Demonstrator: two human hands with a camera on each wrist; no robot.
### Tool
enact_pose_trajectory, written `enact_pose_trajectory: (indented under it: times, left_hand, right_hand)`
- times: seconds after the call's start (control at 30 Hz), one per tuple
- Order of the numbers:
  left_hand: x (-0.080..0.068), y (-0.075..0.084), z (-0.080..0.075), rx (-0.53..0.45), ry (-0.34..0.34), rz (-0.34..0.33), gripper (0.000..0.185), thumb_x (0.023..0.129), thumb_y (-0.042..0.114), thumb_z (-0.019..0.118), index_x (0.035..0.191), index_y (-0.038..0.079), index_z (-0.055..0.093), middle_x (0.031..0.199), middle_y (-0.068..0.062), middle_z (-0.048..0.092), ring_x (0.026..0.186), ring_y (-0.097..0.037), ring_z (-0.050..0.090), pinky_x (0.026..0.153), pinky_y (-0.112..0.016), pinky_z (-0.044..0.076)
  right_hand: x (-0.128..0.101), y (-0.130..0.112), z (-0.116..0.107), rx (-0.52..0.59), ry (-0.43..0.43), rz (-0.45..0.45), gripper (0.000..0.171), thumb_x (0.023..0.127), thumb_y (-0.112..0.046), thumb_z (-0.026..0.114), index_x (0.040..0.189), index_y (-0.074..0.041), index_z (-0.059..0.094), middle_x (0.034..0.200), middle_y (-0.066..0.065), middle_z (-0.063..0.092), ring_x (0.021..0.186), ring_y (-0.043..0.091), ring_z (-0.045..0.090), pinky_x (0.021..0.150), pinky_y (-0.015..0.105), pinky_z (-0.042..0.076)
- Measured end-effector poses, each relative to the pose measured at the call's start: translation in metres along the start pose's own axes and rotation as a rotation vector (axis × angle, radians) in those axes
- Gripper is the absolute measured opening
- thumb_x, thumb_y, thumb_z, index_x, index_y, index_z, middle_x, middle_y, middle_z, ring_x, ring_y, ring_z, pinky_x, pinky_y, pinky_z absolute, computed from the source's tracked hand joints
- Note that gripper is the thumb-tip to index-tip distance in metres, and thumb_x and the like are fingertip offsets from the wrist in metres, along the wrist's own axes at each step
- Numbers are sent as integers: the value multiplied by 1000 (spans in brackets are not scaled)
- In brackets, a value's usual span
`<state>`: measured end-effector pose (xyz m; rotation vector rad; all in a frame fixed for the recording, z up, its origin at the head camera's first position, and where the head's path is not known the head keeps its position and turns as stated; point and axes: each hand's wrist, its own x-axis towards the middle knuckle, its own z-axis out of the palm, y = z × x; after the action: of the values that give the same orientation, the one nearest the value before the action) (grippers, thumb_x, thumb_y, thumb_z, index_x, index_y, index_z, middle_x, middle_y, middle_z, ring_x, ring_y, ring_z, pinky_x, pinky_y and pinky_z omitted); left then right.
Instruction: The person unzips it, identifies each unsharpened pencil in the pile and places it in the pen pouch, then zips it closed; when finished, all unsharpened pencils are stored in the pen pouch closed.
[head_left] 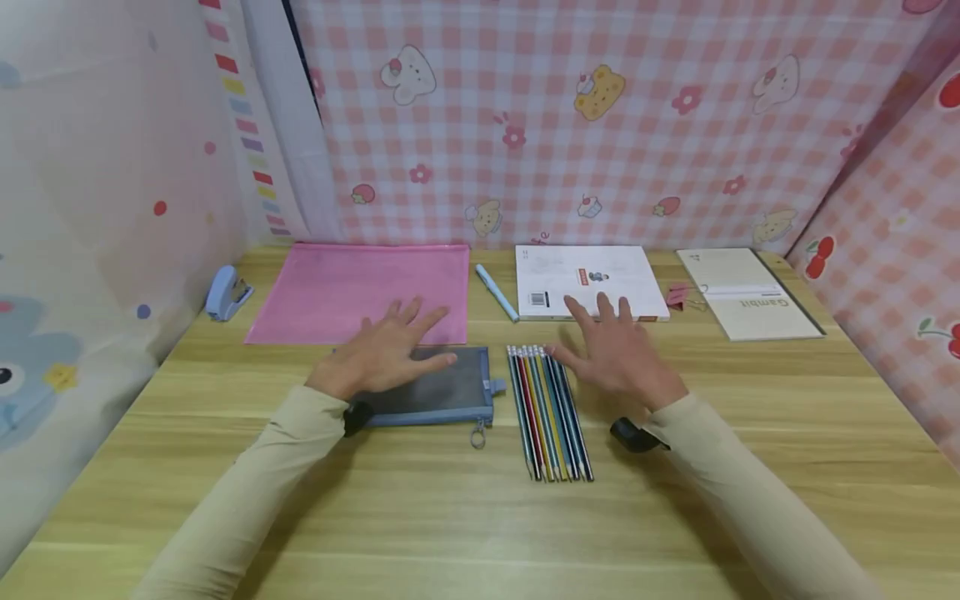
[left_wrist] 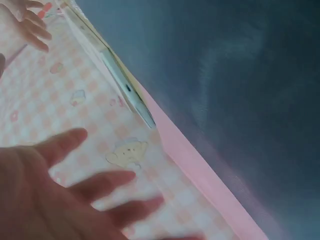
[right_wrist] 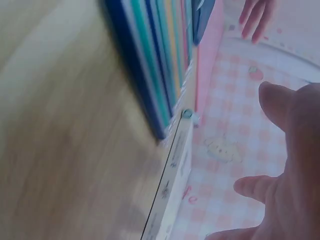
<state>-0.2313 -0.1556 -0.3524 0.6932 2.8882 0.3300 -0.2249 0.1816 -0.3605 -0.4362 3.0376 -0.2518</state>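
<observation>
My left hand (head_left: 386,350) is spread palm down over a grey mesh pencil case (head_left: 442,383) with blue edging, a blue tab and a zip ring. The left wrist view shows its fingers apart with nothing between them, the dark mesh (left_wrist: 240,100) filling the right side. My right hand (head_left: 618,350), fingers also spread, hovers beside a row of several pencils (head_left: 547,417), its thumb overlapping their eraser ends in the head view. In the right wrist view the pencils (right_wrist: 150,55) lie side by side, and the hand (right_wrist: 295,165) holds nothing.
Along the back lie a pink folder (head_left: 360,292), a light blue pen (head_left: 497,293), a white book (head_left: 547,279), a pink binder clip (head_left: 678,296) and an open notebook (head_left: 772,312). A blue stapler-like tool (head_left: 225,293) stands at far left. Patterned cloth (head_left: 525,167) walls the table (head_left: 420,517).
</observation>
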Motion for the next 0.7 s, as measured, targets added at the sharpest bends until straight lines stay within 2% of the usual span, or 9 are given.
enact_pose_trajectory:
  times: [0.1,0.17,0.27,0.4,0.5,0.57,0.7]
  left_hand:
    - [1,4,0,-44,13,116,78,98,62,47,161,23,23,167,-19,18,155,-42,18,120,-67,23]
    - [2,7,0,-59,39,201,72,99,50,55,158,15,31,164,-20,29,152,-38,29,121,-59,30]
    - [5,10,2,-81,61,316,60,98,32,63,150,6,45,152,-18,49,141,-33,49,117,-50,41]
    - [10,14,7,-122,64,439,42,95,16,67,135,4,61,132,-11,68,122,-25,66,106,-41,53]
    - [14,18,10,-171,46,511,32,94,6,64,125,5,68,123,-8,72,110,-20,71,95,-35,58]
    - [16,22,12,-204,12,557,31,93,0,62,121,7,71,120,-6,74,108,-19,71,94,-32,58]
    - [20,29,17,-174,-77,620,36,92,-5,60,120,14,73,129,-7,69,123,-22,63,107,-39,51]
  right_hand:
    - [-3,-7,0,43,2,-20,85,98,-70,39,162,-19,18,164,31,14,148,61,15,107,78,32]
    - [-6,-12,0,77,5,-38,82,98,-67,41,162,-19,21,165,30,16,149,57,18,108,76,33]
    - [-10,-19,1,124,40,-90,77,99,-60,48,159,-15,28,162,30,25,148,52,28,111,71,35]
    - [-14,-28,3,176,116,-173,69,99,-46,58,152,-6,41,153,30,41,140,48,43,111,63,41]
    - [-17,-32,5,194,170,-212,60,98,-36,64,143,0,51,145,28,52,132,45,52,108,59,46]
    - [-19,-34,6,215,195,-235,53,97,-31,66,136,3,57,139,26,58,121,41,61,102,56,51]
    - [-23,-41,9,298,187,-266,44,95,-27,69,127,2,63,129,21,66,105,34,69,89,47,59]
